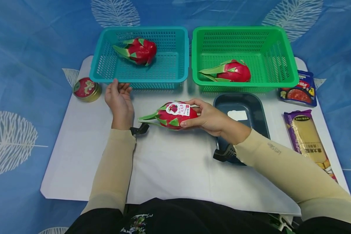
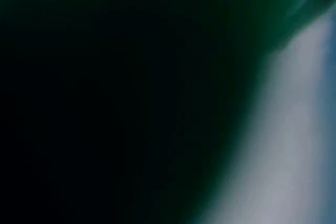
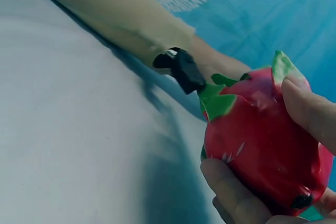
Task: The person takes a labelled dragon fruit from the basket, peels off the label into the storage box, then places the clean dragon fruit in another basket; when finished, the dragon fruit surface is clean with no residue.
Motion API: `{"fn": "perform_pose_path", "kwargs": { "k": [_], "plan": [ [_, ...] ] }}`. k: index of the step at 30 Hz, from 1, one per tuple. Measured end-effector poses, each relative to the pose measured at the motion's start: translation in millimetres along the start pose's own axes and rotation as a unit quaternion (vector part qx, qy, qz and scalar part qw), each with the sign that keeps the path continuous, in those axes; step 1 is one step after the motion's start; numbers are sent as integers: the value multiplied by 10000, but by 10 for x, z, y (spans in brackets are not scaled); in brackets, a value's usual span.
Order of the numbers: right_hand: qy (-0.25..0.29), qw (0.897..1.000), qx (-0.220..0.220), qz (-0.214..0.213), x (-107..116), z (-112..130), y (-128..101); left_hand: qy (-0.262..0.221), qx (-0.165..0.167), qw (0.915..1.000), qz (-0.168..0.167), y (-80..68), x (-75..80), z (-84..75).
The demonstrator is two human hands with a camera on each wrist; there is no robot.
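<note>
Dragon fruit (image 1: 175,115) gripped in right hand (image 1: 209,118), left hand (image 1: 119,99) just beside

Staged tabletop sorting setup: leaf-print blue cloth (image 1: 32,65), white mat (image 1: 169,169), plastic baskets (image 1: 140,76).

sleeves (image 1: 114,169): beige, tight, to wrists | right forearm: small grey lettering | wrists: black camera mounts | hands bare

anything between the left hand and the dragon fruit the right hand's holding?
Only bare white mat. In the head view nothing lies between the left hand, beside the teal basket, and the dragon fruit gripped by the right hand.
</note>
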State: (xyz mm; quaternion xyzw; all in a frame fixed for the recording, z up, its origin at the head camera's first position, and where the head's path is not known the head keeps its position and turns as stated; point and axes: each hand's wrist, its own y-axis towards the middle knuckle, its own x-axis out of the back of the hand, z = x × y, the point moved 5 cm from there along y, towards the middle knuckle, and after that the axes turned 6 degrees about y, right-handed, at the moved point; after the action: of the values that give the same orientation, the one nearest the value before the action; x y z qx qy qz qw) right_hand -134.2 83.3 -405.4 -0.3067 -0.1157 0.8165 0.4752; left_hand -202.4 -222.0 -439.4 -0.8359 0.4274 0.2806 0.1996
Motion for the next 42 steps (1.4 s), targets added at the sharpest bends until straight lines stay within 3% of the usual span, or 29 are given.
{"fn": "perform_pose_path", "kwargs": {
  "k": [8,20,30,34,38,40,42],
  "plan": [
    [0,9997,-117,-207,-11,-122,29,146,-29,9999,54,-11,-18,-8],
    [-893,9954,-5,-333,6,-203,41,259,144,9995,-100,-26,12,-25],
    [-2442,9685,324,-372,-26,-101,-19,773,434,9960,81,-49,23,-11],
    [-2770,9595,359,-372,-31,-76,-27,912,275,9954,142,-67,14,-43],
    [-2956,9540,354,-357,-46,-51,-36,1449,281,9890,-70,-144,11,-85],
    [-2987,9531,339,-358,-50,-42,-41,1930,400,9803,-123,-227,-12,-89],
    [-2989,9529,325,-385,-44,-35,-48,2423,544,9687,27,-331,-67,-80]
  ]
}}
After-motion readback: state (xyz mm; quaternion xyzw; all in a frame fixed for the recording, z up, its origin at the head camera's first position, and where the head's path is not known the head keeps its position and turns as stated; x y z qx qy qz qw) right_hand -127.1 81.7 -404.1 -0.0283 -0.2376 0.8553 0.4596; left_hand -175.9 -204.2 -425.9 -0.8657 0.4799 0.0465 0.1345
